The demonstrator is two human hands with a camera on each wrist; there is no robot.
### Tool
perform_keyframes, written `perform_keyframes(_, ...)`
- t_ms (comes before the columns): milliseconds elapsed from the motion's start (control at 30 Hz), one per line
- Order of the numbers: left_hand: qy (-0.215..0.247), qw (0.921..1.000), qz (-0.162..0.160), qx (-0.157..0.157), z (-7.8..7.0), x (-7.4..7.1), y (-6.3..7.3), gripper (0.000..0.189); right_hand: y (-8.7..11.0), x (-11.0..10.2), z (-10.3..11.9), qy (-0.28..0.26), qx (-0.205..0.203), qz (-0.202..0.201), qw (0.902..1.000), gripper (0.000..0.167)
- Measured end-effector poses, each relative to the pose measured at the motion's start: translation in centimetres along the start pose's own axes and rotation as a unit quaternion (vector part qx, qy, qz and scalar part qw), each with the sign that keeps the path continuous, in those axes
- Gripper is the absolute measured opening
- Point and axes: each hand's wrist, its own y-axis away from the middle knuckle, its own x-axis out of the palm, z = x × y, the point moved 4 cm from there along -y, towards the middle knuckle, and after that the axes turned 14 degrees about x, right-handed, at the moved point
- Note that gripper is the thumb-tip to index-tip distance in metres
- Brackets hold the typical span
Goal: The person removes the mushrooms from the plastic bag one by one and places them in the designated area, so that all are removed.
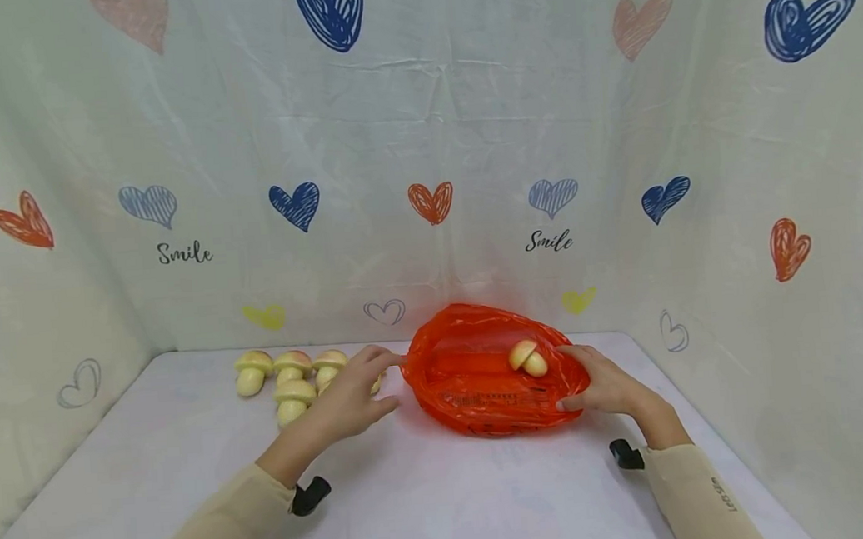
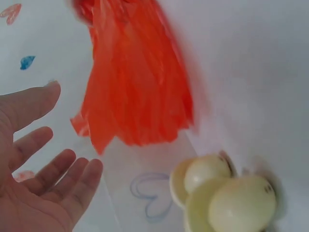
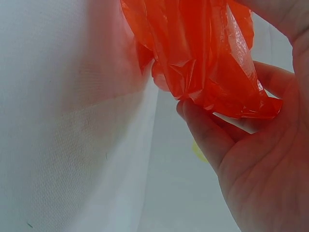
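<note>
A red plastic bag [image 1: 480, 421] stands on the table with its wide mouth facing the head camera. One toy mushroom [image 1: 530, 359], with a pale stem and a yellow-pink cap, lies inside it. My right hand [image 1: 605, 383] grips the bag's right edge, and in the right wrist view its fingers [image 3: 205, 128] lie against the crumpled plastic. My left hand [image 1: 350, 396] is beside the bag's left side, fingers spread and holding nothing. In the left wrist view a gap shows between that hand [image 2: 43, 169] and the bag [image 2: 137, 77].
Several more toy mushrooms [image 1: 290, 400] stand grouped at the back left of the white table [image 1: 463, 509], partly hidden by the left hand. Behind the table hangs a white curtain [image 1: 362, 141] printed with hearts. A black wrist device [image 1: 310, 495] shows below the left sleeve.
</note>
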Motion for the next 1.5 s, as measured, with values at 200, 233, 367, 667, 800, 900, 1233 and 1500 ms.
perform_keyframes(200, 0.024, 0.9993, 0.012, 0.027, -1.4, 1.8, -2.0, 0.047, 0.0, 0.0, 0.2, -0.002, 0.001, 0.001, 1.0000, 0.091)
perform_keyframes(233, 0.026, 0.9991, 0.016, 0.030, -1.7, 2.1, -2.3, 0.047, 0.0, 0.0, 0.2, 0.000, 0.000, 0.000, 1.0000, 0.092)
perform_keyframes(367, 0.031, 0.9982, 0.029, 0.043, -2.4, 3.0, -3.5, 0.044, 0.1, -0.1, 0.2, -0.002, 0.008, 0.001, 1.0000, 0.093)
perform_keyframes(667, 0.039, 0.9956, 0.051, 0.068, -3.8, 4.9, -6.4, 0.042, 0.2, -0.2, -0.1, -0.004, 0.010, 0.000, 0.9999, 0.092)
perform_keyframes(800, 0.052, 0.9950, 0.060, 0.060, -3.9, 6.2, -7.7, 0.042, 0.2, -0.2, -0.2, -0.002, 0.012, -0.001, 0.9999, 0.093)
perform_keyframes(900, 0.059, 0.9950, 0.063, 0.049, -3.6, 7.3, -8.7, 0.043, 0.2, -0.2, -0.2, -0.001, 0.009, 0.000, 1.0000, 0.092)
perform_keyframes(1233, 0.093, 0.9927, 0.077, 0.005, -2.5, 11.1, -11.8, 0.048, 0.1, -0.3, 0.1, 0.003, 0.001, 0.000, 1.0000, 0.091)
perform_keyframes(1500, 0.118, 0.9879, 0.092, -0.041, -1.4, 14.2, -13.5, 0.055, 0.0, -0.2, 0.1, -0.001, 0.004, 0.002, 1.0000, 0.092)
